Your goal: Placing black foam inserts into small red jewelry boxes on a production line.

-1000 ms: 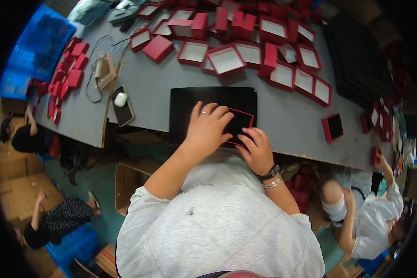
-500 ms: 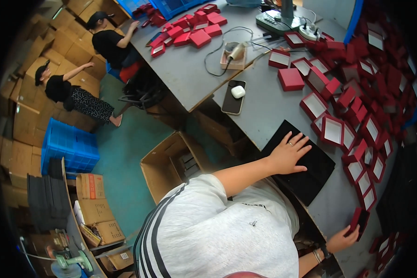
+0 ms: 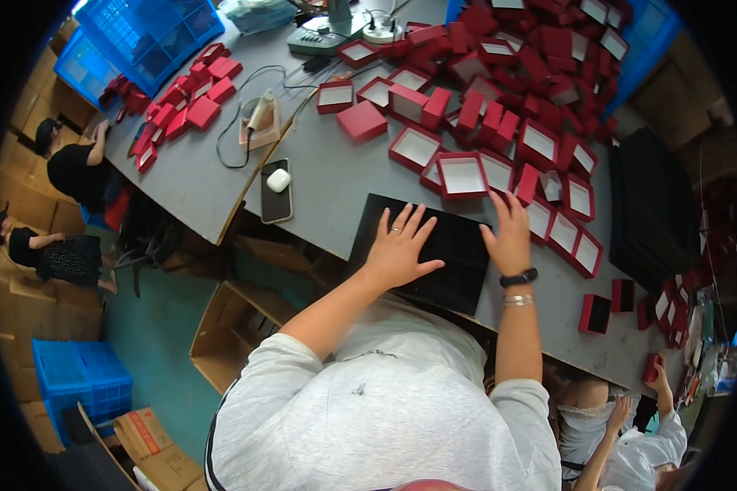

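Observation:
My left hand [image 3: 401, 248] lies flat with spread fingers on a black sheet [image 3: 442, 282] at the table's near edge. My right hand [image 3: 512, 233], with a black wristband, is beside the sheet's right edge, fingers apart and nothing visible in them. Its fingertips are close to an open red box part [image 3: 463, 175] with a white inside; whether they touch cannot be made out. More open red box parts [image 3: 563, 231] stand just right of that hand. Farther right on the table is a red box with a black inside [image 3: 595, 313].
A large heap of red box parts [image 3: 540, 49] covers the far right. A phone [image 3: 277, 196] carries a white earbud case [image 3: 278, 180]. Beyond are a corded tool [image 3: 260, 113] and a power strip [image 3: 323, 37]. A co-worker's hand [image 3: 655, 372] holds a red box at lower right.
The view has swung right. My right hand has left the dark-lined red box at the table's right and come back beside the black sheet. My left hand stays on the sheet.

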